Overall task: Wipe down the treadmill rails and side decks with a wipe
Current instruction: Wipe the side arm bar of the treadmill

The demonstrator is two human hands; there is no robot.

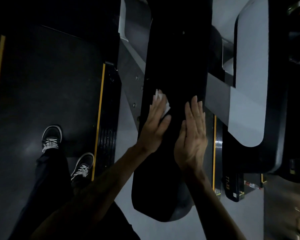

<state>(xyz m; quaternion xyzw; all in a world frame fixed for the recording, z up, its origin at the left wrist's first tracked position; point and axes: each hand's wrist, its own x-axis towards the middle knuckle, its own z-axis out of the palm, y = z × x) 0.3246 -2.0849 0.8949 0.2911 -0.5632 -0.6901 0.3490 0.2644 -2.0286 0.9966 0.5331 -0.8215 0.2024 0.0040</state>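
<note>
White wipe (160, 100) is pressed flat beneath the extended fingers of the left hand (155, 124) on the black rail (171, 66) at frame centre. Beside it, the right hand (191, 135) lies flat, holding nothing.

The only readable marking is "TT-X6" in pale slanted letters on the black end cap (232, 186) of the neighbouring treadmill, at lower right. A small light label lower on the same cap is too small to read.
</note>
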